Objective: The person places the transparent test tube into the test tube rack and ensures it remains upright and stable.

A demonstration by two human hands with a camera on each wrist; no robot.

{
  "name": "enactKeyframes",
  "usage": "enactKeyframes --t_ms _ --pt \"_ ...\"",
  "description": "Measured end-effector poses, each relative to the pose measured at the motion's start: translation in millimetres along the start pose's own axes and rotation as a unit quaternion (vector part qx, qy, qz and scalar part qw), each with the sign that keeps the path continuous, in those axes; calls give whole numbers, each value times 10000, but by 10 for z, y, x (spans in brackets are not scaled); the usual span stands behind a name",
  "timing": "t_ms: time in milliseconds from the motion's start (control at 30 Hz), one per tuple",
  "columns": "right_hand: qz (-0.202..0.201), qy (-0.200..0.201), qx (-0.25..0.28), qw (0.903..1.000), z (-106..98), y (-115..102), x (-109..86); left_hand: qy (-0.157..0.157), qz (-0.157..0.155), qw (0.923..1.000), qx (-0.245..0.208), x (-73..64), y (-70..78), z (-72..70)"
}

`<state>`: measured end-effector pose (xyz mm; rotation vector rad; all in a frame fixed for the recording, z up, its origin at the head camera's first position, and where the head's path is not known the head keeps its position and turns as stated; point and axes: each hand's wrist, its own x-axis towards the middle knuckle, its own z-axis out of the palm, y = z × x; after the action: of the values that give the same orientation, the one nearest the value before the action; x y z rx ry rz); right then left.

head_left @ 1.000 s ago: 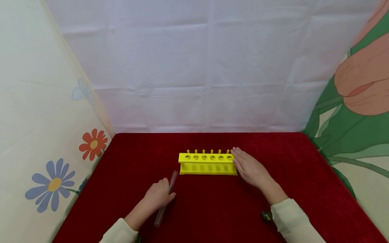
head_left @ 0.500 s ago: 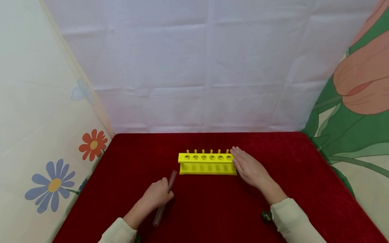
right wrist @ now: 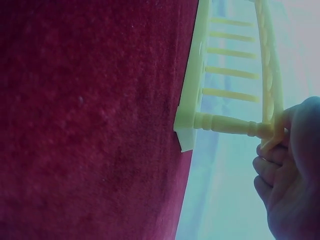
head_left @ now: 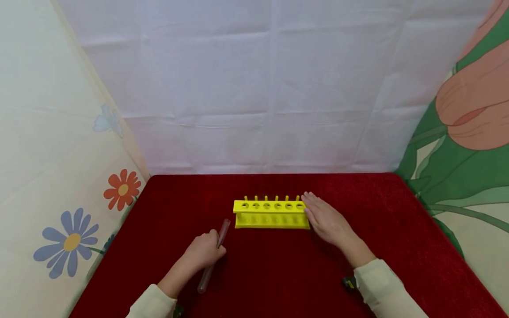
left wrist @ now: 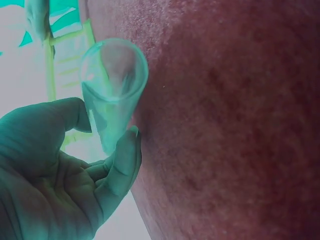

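Note:
A clear test tube (head_left: 224,232) slants above the red cloth, gripped near its middle by my left hand (head_left: 202,251). In the left wrist view the round end of the tube (left wrist: 114,70) faces the camera, between the thumb and fingers. To the right of it stands a yellow test tube rack (head_left: 270,207), with a row of holes on top and a row of pegs behind. My right hand (head_left: 328,224) holds the rack's right end. The right wrist view has the thumb and fingers at the edge of the rack's (right wrist: 232,125) top plate.
Red cloth (head_left: 278,274) covers the table. A white sheet (head_left: 254,88) hangs along the back edge. Flower-printed panels stand at the left (head_left: 47,154) and right (head_left: 469,176). A small dark device (head_left: 349,283) sits under the right wrist.
My left hand has shifted slightly left, and the tube has tilted or risen a little with it. The right hand and the rack look almost still.

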<state>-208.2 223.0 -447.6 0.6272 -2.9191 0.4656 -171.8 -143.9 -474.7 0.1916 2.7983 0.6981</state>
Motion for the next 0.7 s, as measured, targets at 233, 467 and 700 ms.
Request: enactKeyframes --t_ms 233,467,700 --pt "-26 -17 -2 10000 -4 5 4 23 -171 9998 -62 0 2 -64" --pt "-118 64 -30 9999 -24 2 2 41 -207 9997 -133 -1 8 -116" --pt "-84 40 55 9999 -29 -18 0 86 -207 9995 -242 -8 -5 -145"
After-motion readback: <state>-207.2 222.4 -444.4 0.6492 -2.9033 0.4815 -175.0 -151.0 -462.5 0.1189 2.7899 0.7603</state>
